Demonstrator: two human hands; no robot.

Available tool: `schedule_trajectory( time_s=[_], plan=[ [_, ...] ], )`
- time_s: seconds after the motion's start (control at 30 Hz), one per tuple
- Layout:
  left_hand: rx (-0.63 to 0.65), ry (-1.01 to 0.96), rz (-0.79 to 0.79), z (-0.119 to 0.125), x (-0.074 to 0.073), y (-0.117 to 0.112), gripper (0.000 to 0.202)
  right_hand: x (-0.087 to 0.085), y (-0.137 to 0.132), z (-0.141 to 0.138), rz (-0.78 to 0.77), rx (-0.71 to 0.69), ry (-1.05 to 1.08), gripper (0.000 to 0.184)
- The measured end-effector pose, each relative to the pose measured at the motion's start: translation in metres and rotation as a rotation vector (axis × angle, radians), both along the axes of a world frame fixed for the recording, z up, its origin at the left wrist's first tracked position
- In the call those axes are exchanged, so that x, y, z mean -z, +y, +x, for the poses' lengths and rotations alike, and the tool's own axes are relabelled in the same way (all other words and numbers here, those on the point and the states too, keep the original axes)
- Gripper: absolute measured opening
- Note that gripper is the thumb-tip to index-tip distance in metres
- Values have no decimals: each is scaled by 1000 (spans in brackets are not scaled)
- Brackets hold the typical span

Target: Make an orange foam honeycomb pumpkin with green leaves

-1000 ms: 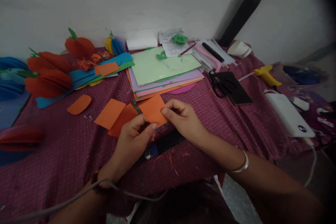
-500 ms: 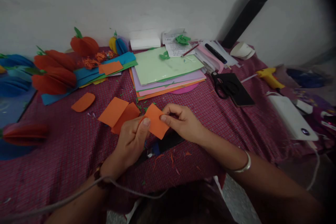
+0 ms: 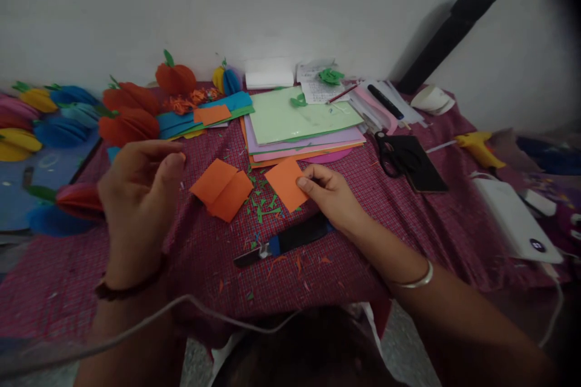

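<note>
My right hand (image 3: 329,196) pinches the right edge of an orange paper square (image 3: 285,184) that lies on the red checked cloth (image 3: 408,224). My left hand (image 3: 138,190) is raised at the left, seen from the back, with fingers curled together in a pinch. A sliver of orange shows at its fingertips, and what it holds is hidden. Between the hands lie two overlapping orange paper pieces (image 3: 222,187). Green paper scraps (image 3: 265,205) are scattered beside them.
A blue-and-black cutter (image 3: 284,242) lies in front of my right hand. A stack of coloured sheets (image 3: 299,124), black scissors (image 3: 389,154), a yellow glue gun (image 3: 479,148) and a white power bank (image 3: 512,217) lie behind and right. Paper pumpkins (image 3: 129,124) crowd the left.
My left hand let go of the orange square and moved left and up. My right hand laid the square on the cloth. The view shifted, which uncovers the cutter.
</note>
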State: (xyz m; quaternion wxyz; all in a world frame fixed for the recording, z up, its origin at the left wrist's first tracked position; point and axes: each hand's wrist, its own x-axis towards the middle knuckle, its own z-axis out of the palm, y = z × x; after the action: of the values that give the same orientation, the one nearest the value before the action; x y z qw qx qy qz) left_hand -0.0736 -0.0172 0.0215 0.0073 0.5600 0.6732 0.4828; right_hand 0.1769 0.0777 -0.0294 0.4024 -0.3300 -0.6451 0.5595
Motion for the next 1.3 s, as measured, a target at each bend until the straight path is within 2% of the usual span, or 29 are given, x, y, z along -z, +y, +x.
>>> schedule_trajectory(
  time_s=[0.1,0.17,0.23,0.27,0.37,0.47,0.57,0.73,0.9,1.0,1.17,1.23,1.3],
  plan=[
    [35,-78,-142,-15,3,2,32,5,3,0,2,-1,-13,20],
    [115,72,-258,-15,13,3,61,7,3,0,22,-9,-31,21],
    [160,282,-367,-9,26,6,77,9,4,0,50,-14,-46,21],
    [155,381,-416,-6,32,7,77,10,5,0,61,-12,-51,21],
    [49,567,-513,2,51,12,60,13,11,0,91,9,-52,22],
    [-16,591,-536,3,66,14,53,16,17,1,115,40,-54,25],
    [-11,590,-537,4,73,11,51,18,20,2,129,51,-59,25],
    [168,573,-544,5,70,7,49,16,18,0,151,30,-89,21],
    [325,463,-593,-10,62,19,42,15,15,-2,167,1,-130,22],
    [280,393,-595,-19,58,27,41,15,15,-2,174,-8,-145,22],
    [109,317,-625,-24,52,36,69,16,18,0,198,-3,-159,21],
    [65,268,-667,-23,47,39,65,16,19,0,211,-2,-169,22],
    [49,208,-707,-21,43,41,52,16,20,1,227,-4,-181,22]
  ],
)
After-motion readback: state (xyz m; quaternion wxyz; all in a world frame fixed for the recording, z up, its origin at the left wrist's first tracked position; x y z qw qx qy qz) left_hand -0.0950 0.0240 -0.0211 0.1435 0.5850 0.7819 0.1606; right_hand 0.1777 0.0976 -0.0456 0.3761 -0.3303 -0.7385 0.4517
